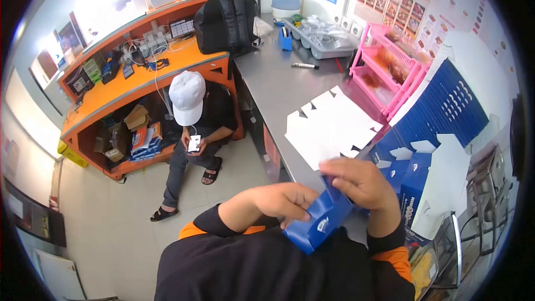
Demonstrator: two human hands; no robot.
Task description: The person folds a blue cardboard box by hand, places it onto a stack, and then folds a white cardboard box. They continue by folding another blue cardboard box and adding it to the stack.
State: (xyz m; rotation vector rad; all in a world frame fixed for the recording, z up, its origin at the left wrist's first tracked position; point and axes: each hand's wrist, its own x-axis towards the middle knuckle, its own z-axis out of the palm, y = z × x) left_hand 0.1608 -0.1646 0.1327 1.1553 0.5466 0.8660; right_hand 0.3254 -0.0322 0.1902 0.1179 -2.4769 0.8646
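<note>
Close to my chest is a blue cardboard box (320, 224), partly folded, with a small white print on one panel. My left hand (285, 200) grips its left side, fingers curled over the edge and partly inside. At the box's far right end my right hand (359, 183) holds an upright blue flap, slightly blurred. Just beyond my hands, a flat white die-cut box blank (329, 125) with notched edges lies on the grey metal counter (267, 86).
Blue and white cartons (415, 184) and a standing blue sheet (440, 106) crowd the right side. Farther back are a pink rack (384, 67), a grey tray (329, 42), a marker (305, 66) and a black backpack (227, 25). A seated person (198, 111) holds a phone.
</note>
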